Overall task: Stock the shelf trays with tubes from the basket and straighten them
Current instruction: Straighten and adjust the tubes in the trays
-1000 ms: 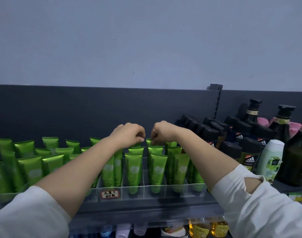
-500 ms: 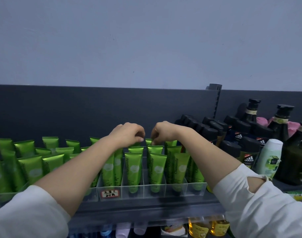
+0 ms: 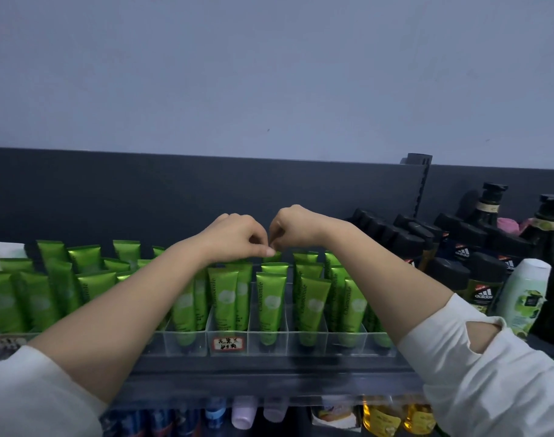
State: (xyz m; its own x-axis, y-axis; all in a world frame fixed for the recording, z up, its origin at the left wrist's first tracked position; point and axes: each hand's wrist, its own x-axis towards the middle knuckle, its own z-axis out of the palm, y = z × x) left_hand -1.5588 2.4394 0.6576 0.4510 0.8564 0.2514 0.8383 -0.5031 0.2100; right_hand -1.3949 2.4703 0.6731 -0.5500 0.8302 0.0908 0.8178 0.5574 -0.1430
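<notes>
The dark shelf runs across in front of you, below a pale wall, and clear divided trays sit along its front edge. The green tubes stand upright in the tray lanes, caps down, in rows running front to back, with more of them packed to the left. Dark bottles and a white bottle crowd the shelf to the right of the trays. Both your arms reach over the tubes to the back of a middle lane. Your left hand is curled, its thumb and fingertips pinching the crimped top of the rear tube. Your right hand is curled just beside it at the same tube, knuckles almost touching; I cannot tell whether it grips. A small handwritten label is stuck on the tray front.
</notes>
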